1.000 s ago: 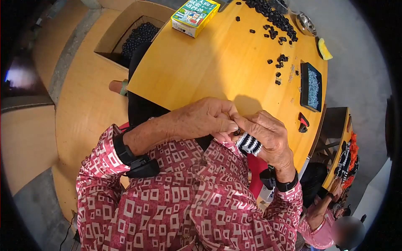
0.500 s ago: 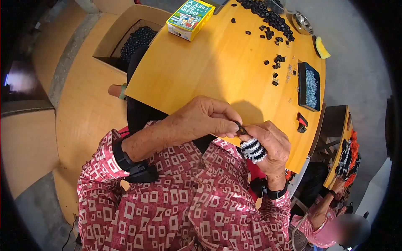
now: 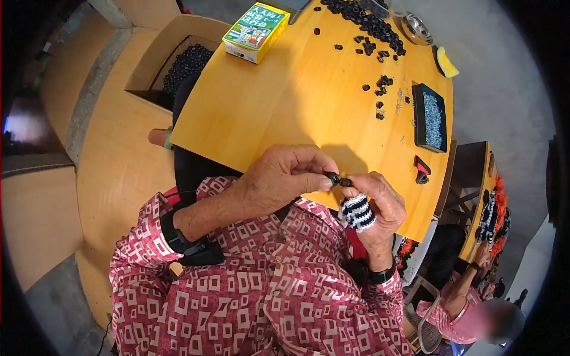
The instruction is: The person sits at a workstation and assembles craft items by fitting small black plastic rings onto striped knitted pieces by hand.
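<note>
While both hands meet at the centre of the frame, the left hand [image 3: 285,178] pinches a small black bead [image 3: 332,177] between thumb and fingertips, and the right hand [image 3: 380,202] pinches a second black piece [image 3: 345,182] that touches the first — whether that piece is another bead or the end of a cord is too small to tell. The right hand's lower fingers are curled around a black-and-white striped beaded piece [image 3: 357,212], which sits in its palm just below the pinch. Judging by that striped piece, a fair length of beadwork is already made, yet it looks short and the work seems far from over — a large heap of loose black beads [image 3: 365,21] lies along the upper edge of the round yellow table [image 3: 297,101], with strays scattered toward the right. A black tray [image 3: 428,115] of tiny pale beads sits at the right of the table, and a green-and-yellow box [image 3: 256,31] at the upper left. Off the table's upper-left side, an open cardboard carton [image 3: 178,59] holds many more black beads, so plenty of stock remains unused. At the lower right another person [image 3: 469,308] in a pink top sits near a second table.
</note>
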The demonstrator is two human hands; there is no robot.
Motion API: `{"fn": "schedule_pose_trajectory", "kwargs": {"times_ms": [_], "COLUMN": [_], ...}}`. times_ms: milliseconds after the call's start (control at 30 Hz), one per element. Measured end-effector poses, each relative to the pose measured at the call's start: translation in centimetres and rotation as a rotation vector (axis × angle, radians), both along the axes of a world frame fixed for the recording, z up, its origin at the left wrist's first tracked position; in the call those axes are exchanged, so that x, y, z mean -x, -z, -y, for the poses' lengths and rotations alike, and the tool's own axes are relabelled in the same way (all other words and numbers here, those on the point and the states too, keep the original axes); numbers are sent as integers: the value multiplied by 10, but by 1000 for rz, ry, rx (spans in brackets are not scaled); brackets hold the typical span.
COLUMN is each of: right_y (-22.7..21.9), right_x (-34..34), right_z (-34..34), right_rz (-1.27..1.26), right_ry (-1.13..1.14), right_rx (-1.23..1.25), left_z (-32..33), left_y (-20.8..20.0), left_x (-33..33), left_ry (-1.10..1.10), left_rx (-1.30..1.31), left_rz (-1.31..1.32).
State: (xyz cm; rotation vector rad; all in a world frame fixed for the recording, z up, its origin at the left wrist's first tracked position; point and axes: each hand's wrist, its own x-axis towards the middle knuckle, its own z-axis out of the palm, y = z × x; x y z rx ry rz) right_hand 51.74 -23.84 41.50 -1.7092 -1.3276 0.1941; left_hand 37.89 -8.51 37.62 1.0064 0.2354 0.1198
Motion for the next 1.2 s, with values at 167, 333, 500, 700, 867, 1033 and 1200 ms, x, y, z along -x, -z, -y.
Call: {"fn": "schedule_pose_trajectory", "kwargs": {"times_ms": [167, 333, 500, 700, 867, 1033, 1200], "right_y": [0, -1, -1, 1, 4, 11, 8], "right_x": [3, 4, 6, 5, 6, 2, -5], "right_z": [-2, -3, -4, -5, -8, -10, -9], "right_rz": [0, 11, 0, 57, 227, 429, 499], "right_ry": [7, 18, 33, -8, -31, -58, -145], "right_rx": [-4, 13, 17, 8, 22, -67, 7], "left_z": [2, 2, 3, 4, 9, 7, 8], "left_y": [3, 0, 3, 4, 7, 2, 3], "left_x": [0, 0, 1, 0, 0, 1, 1], "left_ry": [-23, -23, -40, -53, -108, -106, -99], "left_rx": [49, 42, 12, 16, 20, 29, 100], "left_rz": [0, -1, 36, 23, 37, -36, -23]}}
